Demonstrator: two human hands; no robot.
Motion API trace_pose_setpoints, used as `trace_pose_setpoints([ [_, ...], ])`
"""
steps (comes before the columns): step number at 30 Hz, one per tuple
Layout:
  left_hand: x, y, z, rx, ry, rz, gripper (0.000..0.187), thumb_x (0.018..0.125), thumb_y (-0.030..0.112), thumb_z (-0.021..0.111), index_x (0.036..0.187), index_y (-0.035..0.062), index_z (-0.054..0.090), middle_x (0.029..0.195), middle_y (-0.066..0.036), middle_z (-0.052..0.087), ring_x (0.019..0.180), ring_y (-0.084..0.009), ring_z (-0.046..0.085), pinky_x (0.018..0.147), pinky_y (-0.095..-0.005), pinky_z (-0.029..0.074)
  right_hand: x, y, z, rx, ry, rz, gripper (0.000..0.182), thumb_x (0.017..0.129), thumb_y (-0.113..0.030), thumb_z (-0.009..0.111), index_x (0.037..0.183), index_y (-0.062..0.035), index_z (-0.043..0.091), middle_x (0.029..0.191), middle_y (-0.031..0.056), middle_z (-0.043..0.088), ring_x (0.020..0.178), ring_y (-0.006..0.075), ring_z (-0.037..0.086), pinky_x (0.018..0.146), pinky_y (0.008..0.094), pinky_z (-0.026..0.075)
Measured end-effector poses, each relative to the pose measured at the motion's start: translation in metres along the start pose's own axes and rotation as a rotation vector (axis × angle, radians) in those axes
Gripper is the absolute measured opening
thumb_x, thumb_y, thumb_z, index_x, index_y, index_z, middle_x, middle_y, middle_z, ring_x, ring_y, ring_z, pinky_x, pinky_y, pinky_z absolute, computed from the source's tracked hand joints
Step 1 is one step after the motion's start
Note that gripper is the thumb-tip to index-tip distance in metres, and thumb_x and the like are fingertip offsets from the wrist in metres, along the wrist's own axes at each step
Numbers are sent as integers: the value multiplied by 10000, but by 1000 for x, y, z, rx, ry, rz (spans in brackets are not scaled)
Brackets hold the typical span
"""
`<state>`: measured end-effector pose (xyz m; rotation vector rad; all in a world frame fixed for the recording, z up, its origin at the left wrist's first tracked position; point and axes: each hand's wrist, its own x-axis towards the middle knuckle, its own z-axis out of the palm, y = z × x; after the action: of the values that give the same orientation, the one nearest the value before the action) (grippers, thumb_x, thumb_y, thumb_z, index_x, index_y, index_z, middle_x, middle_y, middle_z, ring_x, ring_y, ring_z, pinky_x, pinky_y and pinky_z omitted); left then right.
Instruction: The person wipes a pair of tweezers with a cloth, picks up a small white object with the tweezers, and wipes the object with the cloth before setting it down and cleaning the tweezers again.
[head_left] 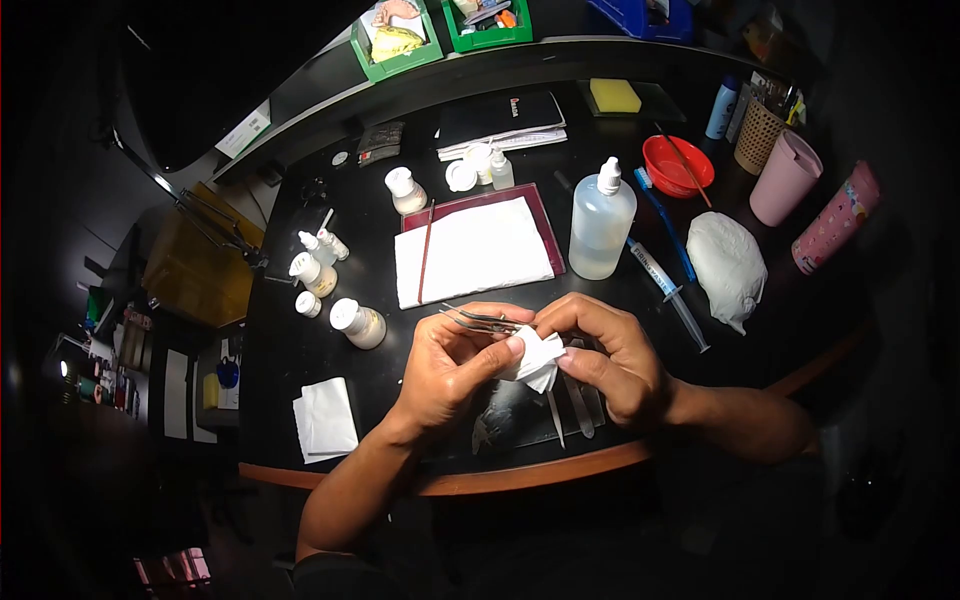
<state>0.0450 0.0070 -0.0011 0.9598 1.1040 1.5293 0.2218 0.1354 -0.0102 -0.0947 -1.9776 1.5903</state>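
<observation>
Near the front edge of the black table, both hands meet around a folded white tissue (538, 362). My left hand (448, 368) is closed on metal tweezers (482, 322), whose thin tips point left, and its thumb also presses the tissue. My right hand (612, 368) pinches the tissue's other side between thumb and fingers. The far end of the tweezers is hidden by the tissue and fingers. Below the hands, a glass slab (520, 425) lies on the table with slim metal tools, including a spatula (577, 408), partly covered by my right hand.
Beyond the hands lies a white paper pad (475, 252) with a thin brush (427, 250) on it. Several small jars stand left, near a folded tissue (327, 418). A clear bottle (602, 225), a syringe (668, 295), a white lump (727, 268) and a red bowl (676, 168) are right.
</observation>
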Motion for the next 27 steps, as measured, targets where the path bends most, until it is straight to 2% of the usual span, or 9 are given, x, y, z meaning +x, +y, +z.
trace_pose_setpoints([
  [5, 1, 4, 3, 124, 0, 9, 277, 907, 11, 682, 1177, -46, 652, 1008, -115, 703, 897, -123, 657, 793, -264, 544, 2, -4, 1, -110, 12, -94, 262, 874, -191, 688, 977, 39, 614, 919, 145, 631, 861, 220, 624, 774, 328, 481],
  [8, 1, 4, 6, 13, -29, -18, 291, 901, 47, 701, 1171, -49, 650, 1009, -118, 701, 931, -142, 667, 833, -281, 554, 3, -8, 5, -240, 41, -68, 189, 839, -86, 743, 941, 20, 623, 910, 125, 643, 838, 196, 641, 741, 307, 494],
  [14, 1, 8, 1, 41, -130, -25, 400, 905, 21, 689, 1292, -30, 604, 1090, -138, 710, 1000, -153, 668, 878, -282, 537, -1, -1, 5, -142, 60, -68, 118, 896, -48, 638, 971, -2, 560, 916, 71, 595, 791, 92, 545, 703, 244, 435],
  [16, 0, 12, -4, 248, -130, 146, 455, 869, 1, 699, 1311, -26, 592, 1026, -124, 728, 967, -150, 690, 872, -290, 540, -2, -2, 6, -11, 92, 28, 117, 910, -47, 616, 993, 0, 548, 947, 72, 592, 810, 86, 535, 723, 246, 433],
  [18, -5, 40, -22, 724, -14, 199, 447, 827, -12, 704, 1269, -19, 630, 942, -104, 742, 908, -151, 713, 863, -293, 544, -3, -1, 5, -26, 95, 24, 116, 914, -47, 607, 1000, 0, 544, 958, 72, 588, 813, 78, 528, 728, 244, 433],
  [21, 1, 75, -67, 948, 528, 452, 144, 811, 8, 719, 952, 1, 748, 778, -54, 724, 713, -70, 650, 635, -222, 502, -1, -1, 3, -31, 120, -7, 109, 909, -48, 605, 991, -4, 548, 902, 54, 598, 765, 65, 522, 686, 235, 428],
  [24, 28, 116, -138, 1416, 722, 387, 259, 761, 81, 795, 1011, 38, 739, 925, -124, 720, 794, -156, 657, 716, -293, 530, -3, -2, 3, -38, 129, -2, 110, 899, -52, 614, 977, -6, 552, 833, 39, 603, 703, 66, 519, 639, 238, 423],
  [25, 36, 121, -153, 1578, 716, 178, 376, 745, 141, 830, 1097, 65, 722, 1071, -179, 689, 892, -234, 661, 785, -357, 544, -1, -2, 5, -34, 131, -9, 110, 895, -53, 617, 971, -6, 553, 813, 36, 604, 686, 67, 518, 626, 239, 421],
  [27, 57, 121, -185, 1641, 551, -110, 480, 741, 196, 852, 1183, 80, 704, 1057, -217, 698, 955, -309, 699, 873, -405, 554, -1, 1, 4, -72, 126, -31, 114, 887, -58, 624, 964, -8, 555, 796, 39, 600, 676, 66, 517, 614, 241, 415],
])
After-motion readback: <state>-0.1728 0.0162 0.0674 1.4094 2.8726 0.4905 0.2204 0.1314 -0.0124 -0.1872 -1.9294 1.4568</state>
